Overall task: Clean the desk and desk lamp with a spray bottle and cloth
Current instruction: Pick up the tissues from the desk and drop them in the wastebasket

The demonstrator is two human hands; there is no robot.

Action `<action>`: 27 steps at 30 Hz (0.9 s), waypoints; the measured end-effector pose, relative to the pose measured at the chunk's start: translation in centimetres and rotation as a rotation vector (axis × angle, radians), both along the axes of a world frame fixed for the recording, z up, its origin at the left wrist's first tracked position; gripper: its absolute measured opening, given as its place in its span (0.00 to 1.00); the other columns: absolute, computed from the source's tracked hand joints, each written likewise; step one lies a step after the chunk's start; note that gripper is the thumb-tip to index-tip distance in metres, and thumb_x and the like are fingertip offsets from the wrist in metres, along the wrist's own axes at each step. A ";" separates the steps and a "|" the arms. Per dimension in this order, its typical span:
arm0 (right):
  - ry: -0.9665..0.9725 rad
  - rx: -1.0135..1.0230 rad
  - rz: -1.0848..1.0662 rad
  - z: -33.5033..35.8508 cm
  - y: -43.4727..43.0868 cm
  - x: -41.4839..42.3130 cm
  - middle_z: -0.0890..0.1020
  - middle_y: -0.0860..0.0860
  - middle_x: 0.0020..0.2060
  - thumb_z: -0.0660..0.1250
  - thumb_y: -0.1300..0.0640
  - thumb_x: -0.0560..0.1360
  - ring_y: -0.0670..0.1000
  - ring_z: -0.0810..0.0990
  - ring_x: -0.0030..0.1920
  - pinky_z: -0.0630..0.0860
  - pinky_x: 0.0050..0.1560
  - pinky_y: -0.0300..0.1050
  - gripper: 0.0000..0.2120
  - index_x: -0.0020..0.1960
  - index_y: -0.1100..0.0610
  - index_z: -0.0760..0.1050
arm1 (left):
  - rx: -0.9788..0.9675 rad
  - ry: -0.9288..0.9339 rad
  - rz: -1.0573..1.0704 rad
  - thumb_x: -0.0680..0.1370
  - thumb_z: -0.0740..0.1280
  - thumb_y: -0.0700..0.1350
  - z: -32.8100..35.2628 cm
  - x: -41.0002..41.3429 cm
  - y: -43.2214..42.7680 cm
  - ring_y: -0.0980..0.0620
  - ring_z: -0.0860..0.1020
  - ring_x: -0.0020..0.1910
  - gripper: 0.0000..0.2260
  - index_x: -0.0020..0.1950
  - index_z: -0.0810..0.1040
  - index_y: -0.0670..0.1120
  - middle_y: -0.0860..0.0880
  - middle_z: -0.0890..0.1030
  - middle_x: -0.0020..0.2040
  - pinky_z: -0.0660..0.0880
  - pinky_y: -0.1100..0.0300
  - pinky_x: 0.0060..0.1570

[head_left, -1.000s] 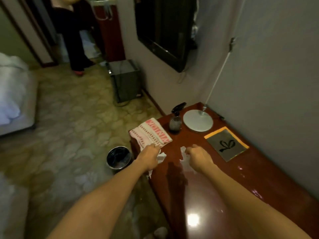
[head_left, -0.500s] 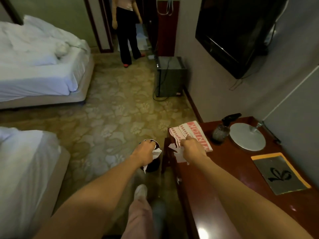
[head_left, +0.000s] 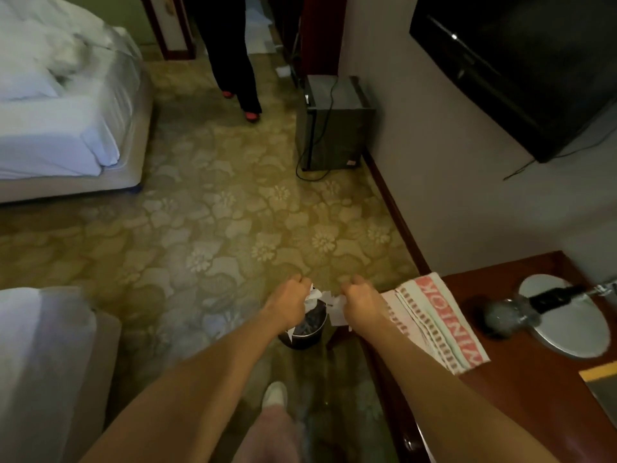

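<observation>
The spray bottle (head_left: 507, 314) is smeared by blur, its dark trigger overlapping the lamp base (head_left: 567, 335), whose stem runs off the picture's right edge. That edge also cuts off the tabletop (head_left: 521, 402) and the yellow-bordered mat (head_left: 601, 375). Paper scraps (head_left: 337, 310) hide part of the bin (head_left: 305, 334).

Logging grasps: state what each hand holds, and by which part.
Left hand grips crumpled white paper, bunched in its fist; right hand pinches a paper scrap by its top edge.

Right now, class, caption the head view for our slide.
Left hand and right hand hold paper scraps above the bin beside the desk; cloth and spray bottle untouched.
</observation>
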State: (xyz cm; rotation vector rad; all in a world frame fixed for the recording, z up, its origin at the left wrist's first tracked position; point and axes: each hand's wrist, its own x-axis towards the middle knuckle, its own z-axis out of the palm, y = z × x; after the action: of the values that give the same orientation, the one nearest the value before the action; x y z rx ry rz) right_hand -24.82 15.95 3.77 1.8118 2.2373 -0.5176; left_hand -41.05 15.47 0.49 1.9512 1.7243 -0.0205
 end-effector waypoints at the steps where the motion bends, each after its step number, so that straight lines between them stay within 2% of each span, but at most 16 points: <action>1: -0.003 -0.017 -0.007 -0.7 1.0 -1.0 0.71 0.57 0.64 0.60 0.65 0.77 0.57 0.70 0.64 0.72 0.59 0.47 0.16 0.64 0.60 0.73 | -0.020 -0.002 -0.009 0.71 0.65 0.30 -0.8 -0.5 1.3 0.43 0.74 0.54 0.16 0.57 0.71 0.40 0.41 0.73 0.58 0.74 0.53 0.48; 6: 0.003 -0.063 -0.005 -5.5 5.7 -5.2 0.71 0.57 0.63 0.60 0.65 0.77 0.57 0.68 0.65 0.72 0.58 0.47 0.16 0.65 0.60 0.70 | -0.076 -0.037 -0.004 0.72 0.65 0.31 -6.1 -2.6 6.8 0.42 0.74 0.56 0.15 0.57 0.72 0.39 0.41 0.72 0.59 0.72 0.53 0.49; 10: 0.020 -0.113 -0.032 -11.9 9.0 -7.1 0.69 0.57 0.65 0.61 0.64 0.77 0.57 0.68 0.66 0.72 0.59 0.48 0.16 0.65 0.60 0.70 | -0.129 -0.047 0.024 0.74 0.63 0.33 -12.1 -3.6 9.2 0.42 0.73 0.60 0.16 0.61 0.71 0.40 0.41 0.72 0.62 0.73 0.51 0.55; 16: 0.037 -0.153 -0.124 -26.5 12.6 -7.6 0.70 0.56 0.64 0.60 0.64 0.77 0.56 0.69 0.65 0.72 0.58 0.46 0.18 0.66 0.59 0.69 | -0.172 -0.088 0.070 0.74 0.68 0.39 -26.0 -3.7 12.4 0.45 0.71 0.63 0.22 0.67 0.67 0.43 0.44 0.70 0.66 0.72 0.55 0.60; 19: 0.040 -0.162 -0.177 -34.8 13.7 -7.2 0.70 0.56 0.64 0.60 0.62 0.77 0.56 0.70 0.64 0.71 0.58 0.45 0.16 0.65 0.59 0.69 | -0.197 -0.092 0.095 0.75 0.67 0.40 -33.8 -3.2 14.0 0.45 0.71 0.63 0.21 0.67 0.67 0.42 0.43 0.70 0.65 0.71 0.54 0.58; 22: 0.032 -0.170 -0.210 -42.2 14.4 -7.2 0.70 0.57 0.64 0.59 0.62 0.78 0.55 0.69 0.64 0.69 0.62 0.44 0.16 0.65 0.59 0.68 | -0.213 -0.102 0.148 0.75 0.66 0.40 -41.7 -2.8 15.1 0.45 0.69 0.64 0.22 0.68 0.65 0.43 0.43 0.69 0.66 0.70 0.53 0.61; 25: 0.000 -0.192 -0.211 -48.5 14.9 -7.6 0.69 0.57 0.65 0.61 0.58 0.78 0.56 0.69 0.65 0.68 0.66 0.46 0.17 0.66 0.59 0.67 | -0.200 -0.123 0.156 0.76 0.65 0.41 -48.1 -2.2 15.3 0.44 0.71 0.63 0.23 0.70 0.64 0.41 0.42 0.69 0.66 0.70 0.53 0.61; 27: 0.046 -0.189 -0.240 -51.8 14.9 -7.8 0.70 0.59 0.63 0.61 0.59 0.77 0.58 0.71 0.62 0.70 0.63 0.49 0.16 0.64 0.60 0.68 | -0.194 -0.145 0.148 0.77 0.63 0.41 -51.3 -1.9 15.1 0.42 0.71 0.62 0.24 0.71 0.63 0.39 0.40 0.69 0.66 0.69 0.52 0.59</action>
State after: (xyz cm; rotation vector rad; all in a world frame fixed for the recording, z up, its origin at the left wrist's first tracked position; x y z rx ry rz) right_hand -32.60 30.83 -48.01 1.9949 1.9326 -0.7933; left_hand -42.91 30.52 -50.82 1.6421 1.6995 0.0065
